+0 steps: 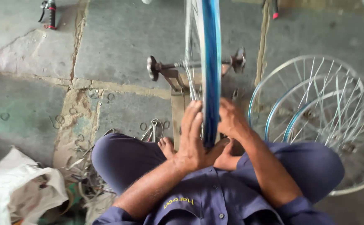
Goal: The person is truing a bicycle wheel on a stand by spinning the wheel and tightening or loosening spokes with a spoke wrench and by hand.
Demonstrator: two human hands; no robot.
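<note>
I've got both hands on the wheel here. My left hand (193,139) lies flat against the left face of the blue-rimmed, silver-spoked bicycle wheel (210,71), fingers stretched up along the rim, thumb hooked under its near edge. My right hand (232,121) presses the opposite face, fingers curled towards the rim, though from this angle I can't quite tell whether they grip spokes or just rest there. So the rim stands edge-on between my two palms, upright, running straight away from me.

Further up, the wheel's axle sits in a dark metal truing stand (165,71), its arms sticking out to either side of the hub, mounted on a wooden block (178,112) that reaches back to my crossed legs. A bare foot (166,146) shows just left of my left wrist.

Off to my right, a stack of spoked silver bicycle rims (323,112) lies flat on the grey stone floor (123,37). Loose metal rings (152,127) lie on the floor near my left knee, and a crumpled white sack (19,187) sits at far left.
</note>
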